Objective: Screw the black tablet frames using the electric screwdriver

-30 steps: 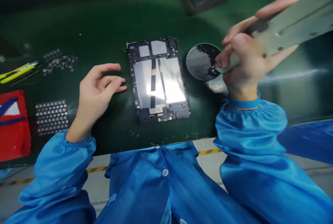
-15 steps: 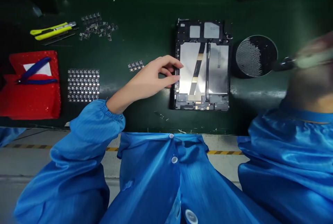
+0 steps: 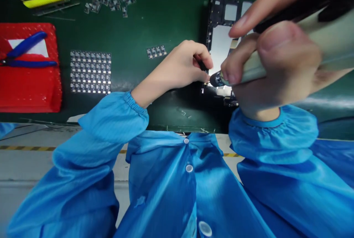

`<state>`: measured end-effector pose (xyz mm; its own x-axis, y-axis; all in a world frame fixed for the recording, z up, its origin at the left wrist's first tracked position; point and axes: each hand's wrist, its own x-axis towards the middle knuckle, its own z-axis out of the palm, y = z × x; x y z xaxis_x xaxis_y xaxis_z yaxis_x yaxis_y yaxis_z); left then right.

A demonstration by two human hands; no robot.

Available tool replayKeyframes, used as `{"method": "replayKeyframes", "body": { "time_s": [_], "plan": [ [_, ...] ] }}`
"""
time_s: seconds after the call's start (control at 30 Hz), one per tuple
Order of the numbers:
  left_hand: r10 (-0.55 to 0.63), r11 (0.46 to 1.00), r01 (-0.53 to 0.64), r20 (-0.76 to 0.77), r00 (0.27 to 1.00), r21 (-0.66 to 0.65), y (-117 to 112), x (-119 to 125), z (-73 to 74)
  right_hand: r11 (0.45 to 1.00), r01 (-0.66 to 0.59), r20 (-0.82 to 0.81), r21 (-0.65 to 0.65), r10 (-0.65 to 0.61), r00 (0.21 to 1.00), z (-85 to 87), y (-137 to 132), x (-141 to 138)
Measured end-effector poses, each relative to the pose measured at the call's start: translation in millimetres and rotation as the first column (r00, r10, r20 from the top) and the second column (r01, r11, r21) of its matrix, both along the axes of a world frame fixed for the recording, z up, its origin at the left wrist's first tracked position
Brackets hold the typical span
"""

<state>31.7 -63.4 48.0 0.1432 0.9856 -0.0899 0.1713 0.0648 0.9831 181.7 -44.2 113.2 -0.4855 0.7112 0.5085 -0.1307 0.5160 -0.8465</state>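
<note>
An opened tablet (image 3: pixel 220 41) lies on the green work surface, its back cover off and silver battery area exposed. Across its left edge rest the curled fingers and thumb of my left hand (image 3: pixel 184 63), gripping it there. My right hand (image 3: pixel 287 65) is wrapped round a pale electric screwdriver (image 3: pixel 253 69) with a dark nose. The driver's tip points down at the tablet's lower left edge, close beside my left thumb; whether it touches a screw I cannot tell. My right hand and the driver hide much of the tablet's right side.
Left of the tablet lie a small strip of parts (image 3: pixel 156 51) and a larger grid of parts (image 3: pixel 90 72). Loose small parts (image 3: pixel 106 0) lie farther back. Blue-handled cutters (image 3: pixel 27 52) rest on red bubble wrap (image 3: pixel 30 92), near a yellow utility knife (image 3: pixel 48 0).
My right hand has brought the screwdriver left from the round screw container to the tablet's lower left edge. My left hand stays at the tablet's edge. The view has shifted closer.
</note>
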Motion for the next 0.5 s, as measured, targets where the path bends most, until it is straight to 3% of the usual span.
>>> {"method": "replayKeyframes", "body": {
  "time_s": [0.2,0.5],
  "plan": [
    [0.027,0.997,-0.026,0.007,1.000,-0.073,2.7,4.0,7.3,0.993,0.041,0.002,-0.109,-0.041,0.999,-6.0,-0.8,-4.1],
    [0.006,0.996,-0.006,0.004,1.000,-0.091,4.5,3.9,5.7,0.997,0.081,0.043,0.001,-0.081,0.996,-8.7,-1.7,-3.4]
  ]
}}
